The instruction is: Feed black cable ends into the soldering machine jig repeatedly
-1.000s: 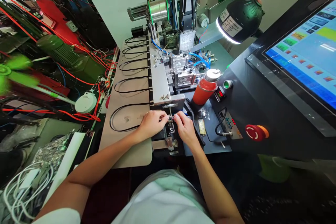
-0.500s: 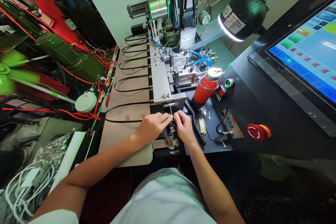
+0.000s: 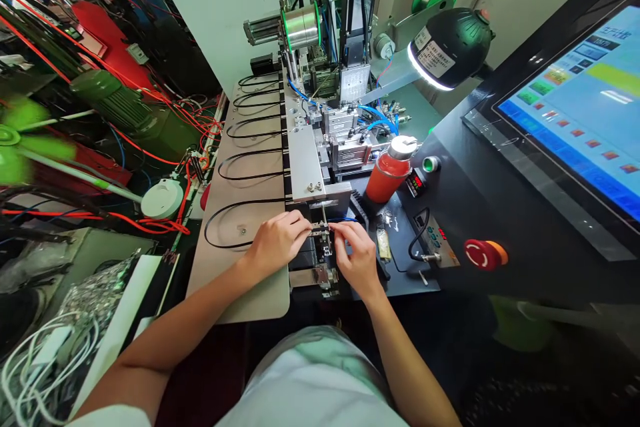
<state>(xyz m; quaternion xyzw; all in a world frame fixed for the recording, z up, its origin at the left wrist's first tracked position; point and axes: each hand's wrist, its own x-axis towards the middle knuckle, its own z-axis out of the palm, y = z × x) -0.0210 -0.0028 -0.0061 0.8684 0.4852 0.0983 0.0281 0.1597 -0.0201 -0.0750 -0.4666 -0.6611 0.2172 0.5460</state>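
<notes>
Red bottle (image 3: 387, 178): upright, with a pale cap.
Green fan (image 3: 9, 136): far left, blades blurred.
Green motor (image 3: 107, 97): beyond the fan, orange hoses (image 3: 60, 213) near it.
White cable (image 3: 14, 377): loosely looped, lower left.
Heap (image 3: 95, 288): perhaps small metal pieces, indistinct.

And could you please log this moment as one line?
left hand: at small metal fixture; right hand: opposite side, same fixture; any held part: too small to tell; nearby: looped black cable, red cylindrical bottle

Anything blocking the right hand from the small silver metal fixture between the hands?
Nothing visible. The right hand reaches right up to the small silver metal fixture; contact can't be made out. The orange-red, silver-capped bottle stands beyond, outside that gap.
</notes>
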